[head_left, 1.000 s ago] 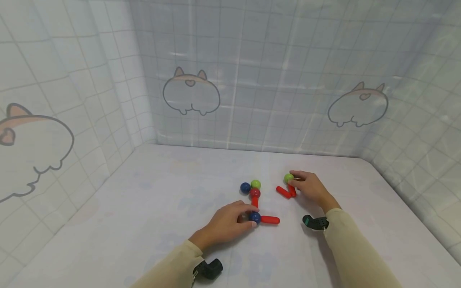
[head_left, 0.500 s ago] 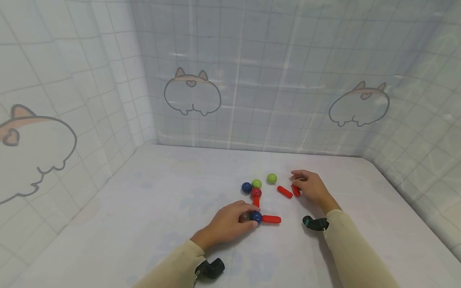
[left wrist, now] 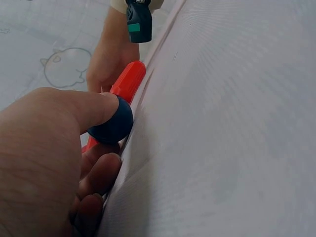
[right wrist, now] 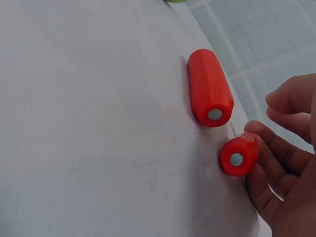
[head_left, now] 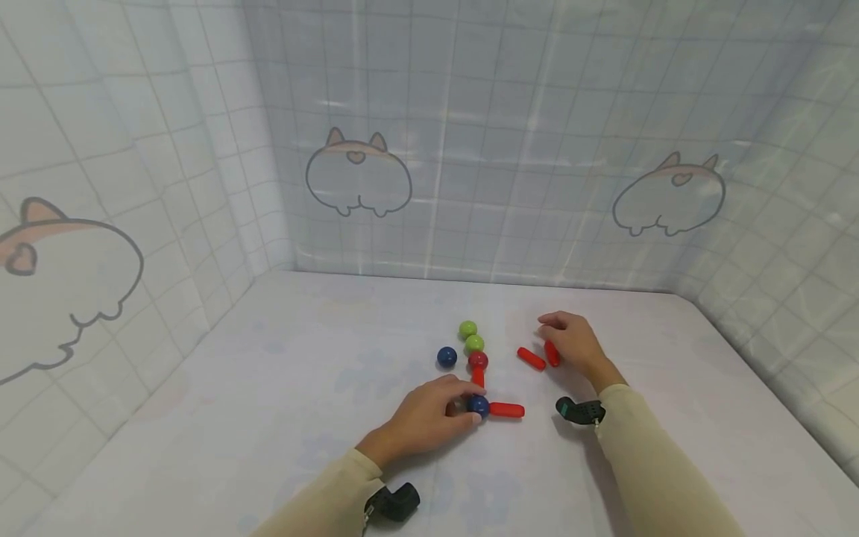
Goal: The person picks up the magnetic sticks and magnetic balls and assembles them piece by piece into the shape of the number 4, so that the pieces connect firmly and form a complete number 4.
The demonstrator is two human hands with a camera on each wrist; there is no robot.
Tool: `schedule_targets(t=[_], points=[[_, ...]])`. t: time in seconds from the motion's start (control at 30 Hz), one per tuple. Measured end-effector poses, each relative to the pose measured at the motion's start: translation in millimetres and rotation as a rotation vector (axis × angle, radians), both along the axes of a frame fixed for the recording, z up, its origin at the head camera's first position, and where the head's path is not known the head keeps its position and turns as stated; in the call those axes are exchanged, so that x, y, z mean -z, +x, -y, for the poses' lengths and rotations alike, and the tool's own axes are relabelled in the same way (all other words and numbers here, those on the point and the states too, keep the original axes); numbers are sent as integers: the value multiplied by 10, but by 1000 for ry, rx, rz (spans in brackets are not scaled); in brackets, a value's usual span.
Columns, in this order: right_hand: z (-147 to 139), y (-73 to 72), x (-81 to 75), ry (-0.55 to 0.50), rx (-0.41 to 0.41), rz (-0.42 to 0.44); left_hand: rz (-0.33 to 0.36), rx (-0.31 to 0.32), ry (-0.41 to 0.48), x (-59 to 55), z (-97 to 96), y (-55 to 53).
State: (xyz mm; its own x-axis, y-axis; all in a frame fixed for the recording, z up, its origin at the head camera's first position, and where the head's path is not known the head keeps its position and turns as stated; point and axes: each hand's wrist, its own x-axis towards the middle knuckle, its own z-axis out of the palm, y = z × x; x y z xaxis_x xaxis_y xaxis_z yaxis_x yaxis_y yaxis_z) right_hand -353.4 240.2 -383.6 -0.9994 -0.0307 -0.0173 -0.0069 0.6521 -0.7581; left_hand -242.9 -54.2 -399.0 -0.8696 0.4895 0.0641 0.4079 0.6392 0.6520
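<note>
My left hand [head_left: 426,416] pinches a dark blue ball [head_left: 478,406] between thumb and fingers. From that ball one red rod [head_left: 506,410] points right; another red rod [head_left: 478,377] runs away from me to a red ball [head_left: 478,361]. Beyond it, a green ball [head_left: 474,344] sits against the red ball, with a second green ball [head_left: 467,329] just behind. My right hand [head_left: 573,344] is loosely spread beside a loose red rod [right wrist: 239,155], some fingers lying along it, the upper digits apart from it. Another loose red rod [right wrist: 210,89] lies alongside; silver discs show in both ends.
A second dark blue ball [head_left: 447,357] lies alone left of the red ball. The white patterned cloth [head_left: 282,373] covers the table, and grid-printed curtains [head_left: 496,149] stand at the back and both sides. Dark devices [head_left: 580,411] are strapped to both wrists.
The green ball by my right hand has come off the rod and rolled left to the other green ball. The loose blue ball has shifted left. My left hand keeps its hold.
</note>
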Motion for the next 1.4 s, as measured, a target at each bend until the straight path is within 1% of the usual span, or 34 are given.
schedule_targets(t=[0.1,0.37,0.47,0.6,0.8,1.03,1.13,1.27,1.3,1.4], points=[[17,-2,-25,-8,11,-4,-1,3,-2,-11,-1,3],[119,19,-123,-50,13,-70,-5,4,-7,-22,1,8],[175,21,-158,-75,0,-72,-5,1,-9,-22,4,8],[268,13,-186,-103,-29,-51,-4,0,-15,-17,6,4],[389,-2,-215,-111,-102,3,-2,0,-21,-15,-3,0],[498,-15,-239,-146,-208,78,-32,10,-16,-7,2,-4],[550,-28,-230,-143,-270,86,-34,12,-17,-4,7,-9],[622,-39,-198,-149,-340,75,-32,12,-11,-3,10,-14],[642,-37,-192,-150,-352,72,-30,12,-6,-1,11,-15],[694,-27,-165,-148,-355,71,-23,10,5,1,13,-14]])
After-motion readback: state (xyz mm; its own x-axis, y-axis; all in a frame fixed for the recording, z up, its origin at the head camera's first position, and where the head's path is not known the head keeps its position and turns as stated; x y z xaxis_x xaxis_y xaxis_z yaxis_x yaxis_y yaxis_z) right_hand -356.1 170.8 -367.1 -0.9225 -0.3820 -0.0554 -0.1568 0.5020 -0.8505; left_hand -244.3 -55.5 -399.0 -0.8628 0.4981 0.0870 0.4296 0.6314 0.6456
